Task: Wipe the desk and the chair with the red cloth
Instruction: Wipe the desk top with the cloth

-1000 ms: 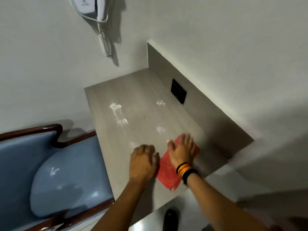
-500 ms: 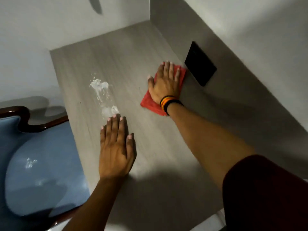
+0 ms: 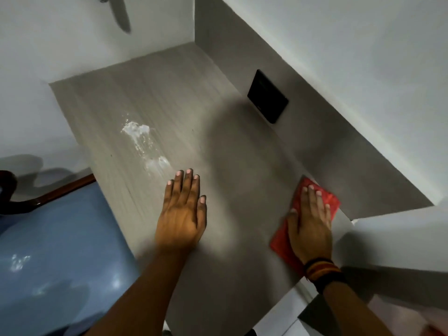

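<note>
The grey wood-grain desk [image 3: 150, 98] fills the middle of the view. My right hand [image 3: 310, 224] presses flat on the red cloth [image 3: 329, 200] at the desk's near right, beside the back panel. My left hand [image 3: 181, 214] lies flat on the desk with fingers together, holding nothing. A white smear [image 3: 143, 144] marks the desk just beyond my left fingertips. The blue padded chair [image 3: 60, 238] with a dark wooden frame stands at the left; a small white smudge [image 3: 19, 260] sits on its seat.
A black socket plate [image 3: 268, 97] is set in the desk's grey back panel on the right. White walls enclose the desk at the far end and right. A white ledge [image 3: 397, 238] juts out at the near right.
My right hand has slid the red cloth back along the right side of the desk, from beside the socket plate toward me. My left hand stayed flat on the desk.
</note>
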Available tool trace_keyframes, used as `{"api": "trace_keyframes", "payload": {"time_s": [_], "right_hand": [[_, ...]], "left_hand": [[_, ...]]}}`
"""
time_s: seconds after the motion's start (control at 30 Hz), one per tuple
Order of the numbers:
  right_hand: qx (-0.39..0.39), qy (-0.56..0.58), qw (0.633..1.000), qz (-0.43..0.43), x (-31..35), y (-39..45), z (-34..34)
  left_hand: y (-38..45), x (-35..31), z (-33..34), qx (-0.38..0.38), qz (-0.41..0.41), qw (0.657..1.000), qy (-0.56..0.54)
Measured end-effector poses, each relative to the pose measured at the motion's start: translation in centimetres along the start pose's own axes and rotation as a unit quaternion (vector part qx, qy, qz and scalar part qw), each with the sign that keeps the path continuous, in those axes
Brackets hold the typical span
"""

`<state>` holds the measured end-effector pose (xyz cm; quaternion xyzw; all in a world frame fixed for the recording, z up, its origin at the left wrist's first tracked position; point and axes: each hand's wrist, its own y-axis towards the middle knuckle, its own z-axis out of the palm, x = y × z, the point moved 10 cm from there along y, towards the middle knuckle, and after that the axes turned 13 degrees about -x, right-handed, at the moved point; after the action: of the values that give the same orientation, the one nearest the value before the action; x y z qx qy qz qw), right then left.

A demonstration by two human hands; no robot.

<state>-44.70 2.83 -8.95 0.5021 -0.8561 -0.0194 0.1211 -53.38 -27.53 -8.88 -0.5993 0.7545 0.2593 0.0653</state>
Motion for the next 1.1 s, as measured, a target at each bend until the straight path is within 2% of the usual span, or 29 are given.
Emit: {"api": "trace_keyframes", "payload": {"time_s": [0.07,0.23,0.37,0.47,0.57,0.63,0.7,0.8,0.87,0.93,1.0,1.1], "right_hand": [[0.000,-0.007,1.000,0.001,1.2,1.0,0.2],[-0.004,0.015,0.994,-0.105,9.4,10.3,3.2],[-0.008,0.016,0.987,-0.162,15.1,14.5,4.8],[-0.010,0.027,0.984,-0.175,19.0,17.1,5.9],[-0.009,0.043,0.980,-0.192,24.4,20.5,7.2],[0.007,0.058,0.973,-0.223,27.9,21.4,8.0],[0.018,0.072,0.952,-0.295,30.5,19.4,8.1],[0.042,0.092,0.903,-0.417,29.8,11.5,7.2],[0.056,0.101,0.888,-0.445,26.3,5.8,6.1],[0.056,0.119,0.887,-0.442,23.3,2.7,5.3],[0.060,0.127,0.891,-0.431,23.3,3.8,5.5],[0.045,0.124,0.913,-0.386,27.8,10.0,6.7]], "left_hand": [[0.0,0.0,-0.2,-0.021,-0.003,1.000,-0.004],[-0.1,0.2,-0.2,-0.059,0.001,0.998,-0.003],[-0.1,0.3,-0.1,-0.043,-0.011,0.999,0.026],[0.0,0.6,0.3,-0.018,-0.015,0.999,0.042],[0.0,0.9,0.4,-0.025,-0.019,0.998,0.051],[-0.1,1.6,0.1,-0.040,-0.057,0.996,0.064],[-0.2,2.9,-0.7,-0.069,-0.127,0.986,0.078],[-1.2,4.7,-1.9,-0.096,-0.239,0.962,0.093],[-1.9,5.0,-2.3,-0.090,-0.284,0.950,0.098],[-2.0,4.8,-2.4,-0.084,-0.294,0.947,0.097],[-1.8,4.7,-2.5,-0.087,-0.290,0.948,0.093],[-2.0,5.2,-1.9,-0.083,-0.291,0.948,0.094]]}}
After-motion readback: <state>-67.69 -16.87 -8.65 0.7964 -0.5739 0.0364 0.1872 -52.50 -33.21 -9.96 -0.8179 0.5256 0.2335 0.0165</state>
